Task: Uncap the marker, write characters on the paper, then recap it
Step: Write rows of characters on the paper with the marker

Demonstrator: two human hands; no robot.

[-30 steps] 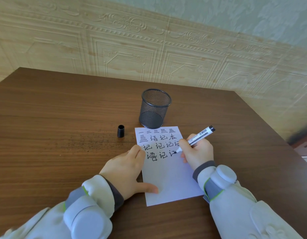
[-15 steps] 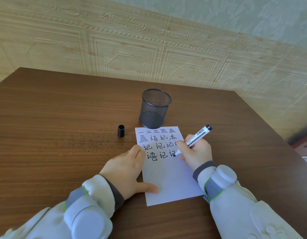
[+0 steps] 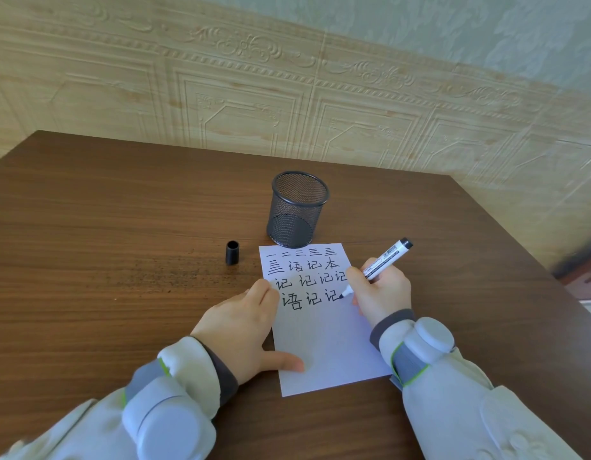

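Note:
A white sheet of paper [image 3: 327, 340] lies on the brown table, with several rows of black characters on its upper half. My right hand [image 3: 380, 293] grips the uncapped white marker [image 3: 383, 258], its black tip touching the paper at the right end of the fourth row. My left hand [image 3: 241, 327] rests flat on the paper's left edge, thumb stretched across the lower part. The black cap [image 3: 232, 252] stands on the table, left of the paper and apart from both hands.
A black mesh pen cup [image 3: 297, 210] stands just behind the paper's top edge. The wooden table [image 3: 104, 244] runs back to an embossed wall. Its right edge drops off toward the floor at the far right.
The marker tip has shifted slightly right and down along the fourth row, finishing the third character there. My left hand has stayed in place on the paper.

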